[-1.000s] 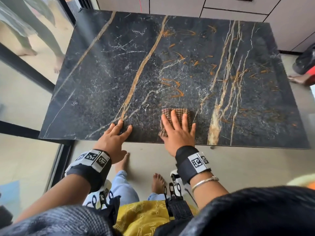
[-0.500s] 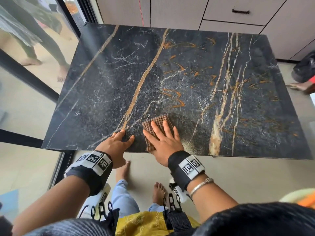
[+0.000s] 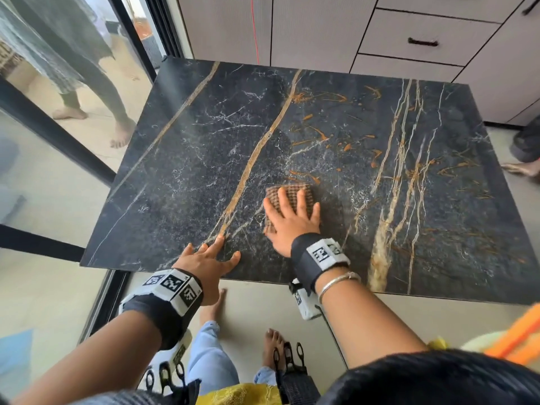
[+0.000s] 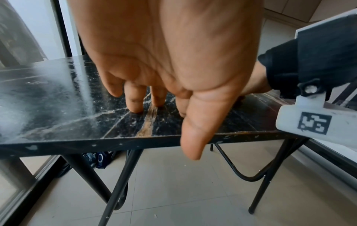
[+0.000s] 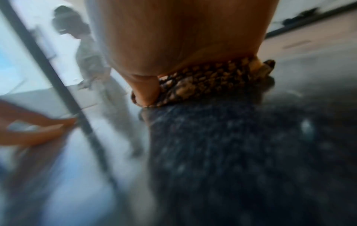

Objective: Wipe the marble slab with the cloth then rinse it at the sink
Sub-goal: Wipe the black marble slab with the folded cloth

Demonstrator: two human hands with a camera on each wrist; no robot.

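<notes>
The black marble slab with gold and white veins fills the middle of the head view as a tabletop. A brown checked cloth lies folded on it near the front edge. My right hand presses flat on the cloth with straight, spread fingers; the right wrist view, blurred, shows the cloth under the palm. My left hand rests on the slab at its front edge, left of the cloth, and its fingertips touch the stone while the thumb hangs past the edge.
Grey cabinets with drawers stand behind the slab. A glass sliding door runs along the left, with another person's bare feet beyond it. Black folding legs hold the table up. Someone's foot shows at the right.
My right hand has slid the cloth away from the front edge and to the right, after sweeping it left half a second ago. The left hand stays at the front edge.
</notes>
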